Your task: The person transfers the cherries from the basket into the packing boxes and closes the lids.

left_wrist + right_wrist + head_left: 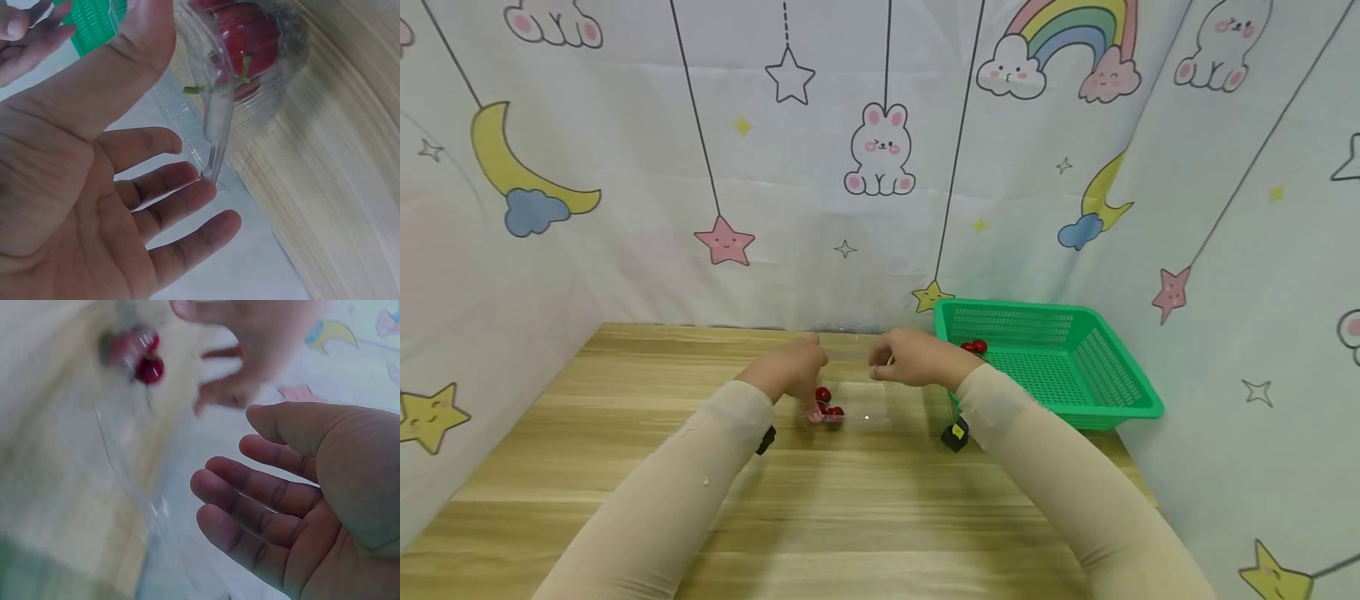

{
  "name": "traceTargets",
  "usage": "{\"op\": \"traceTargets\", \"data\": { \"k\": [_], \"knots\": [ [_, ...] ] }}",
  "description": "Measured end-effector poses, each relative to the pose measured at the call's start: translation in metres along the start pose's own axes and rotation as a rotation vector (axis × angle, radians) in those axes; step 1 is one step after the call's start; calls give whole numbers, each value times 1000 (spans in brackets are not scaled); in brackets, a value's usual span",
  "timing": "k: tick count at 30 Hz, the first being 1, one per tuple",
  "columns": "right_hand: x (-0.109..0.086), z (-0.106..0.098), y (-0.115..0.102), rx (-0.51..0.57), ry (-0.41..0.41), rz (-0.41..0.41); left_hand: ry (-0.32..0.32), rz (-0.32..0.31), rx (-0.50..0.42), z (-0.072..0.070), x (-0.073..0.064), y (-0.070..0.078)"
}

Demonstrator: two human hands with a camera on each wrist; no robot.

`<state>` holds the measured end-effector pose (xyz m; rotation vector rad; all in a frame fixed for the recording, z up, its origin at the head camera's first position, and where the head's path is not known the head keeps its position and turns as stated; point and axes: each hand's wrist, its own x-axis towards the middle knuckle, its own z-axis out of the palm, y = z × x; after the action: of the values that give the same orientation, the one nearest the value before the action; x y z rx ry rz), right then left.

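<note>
A clear plastic box (867,402) sits on the table with red cherries (837,415) at its left end. Over that end reaches my left hand (790,368), thumb toward the near side. In the left wrist view, the fingers (190,247) are loosely spread, with fingertips right at the clear plastic edge beside a cherry (253,37) with a green stem. My right hand (917,357) hovers over the box's right end. Its fingers (250,528) are gently bent with nothing between them in the right wrist view.
A green plastic basket (1120,410) stands at the right, with a few cherries (979,346) by its left wall. Small black devices (956,434) hang below both wrists. Behind the wooden table (865,517) is a white printed curtain (820,183).
</note>
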<state>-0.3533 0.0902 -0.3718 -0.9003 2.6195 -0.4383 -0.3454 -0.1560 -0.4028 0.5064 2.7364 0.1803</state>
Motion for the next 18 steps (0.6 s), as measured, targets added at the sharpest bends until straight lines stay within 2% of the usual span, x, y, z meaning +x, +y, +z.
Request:
{"op": "traceTargets", "data": {
  "k": [8,18],
  "knots": [
    [-33,-36,32,10,97,106,10,2,14,0,1,-1],
    [-52,-58,77,38,143,265,13,0,21,1,2,0]
  ]
}}
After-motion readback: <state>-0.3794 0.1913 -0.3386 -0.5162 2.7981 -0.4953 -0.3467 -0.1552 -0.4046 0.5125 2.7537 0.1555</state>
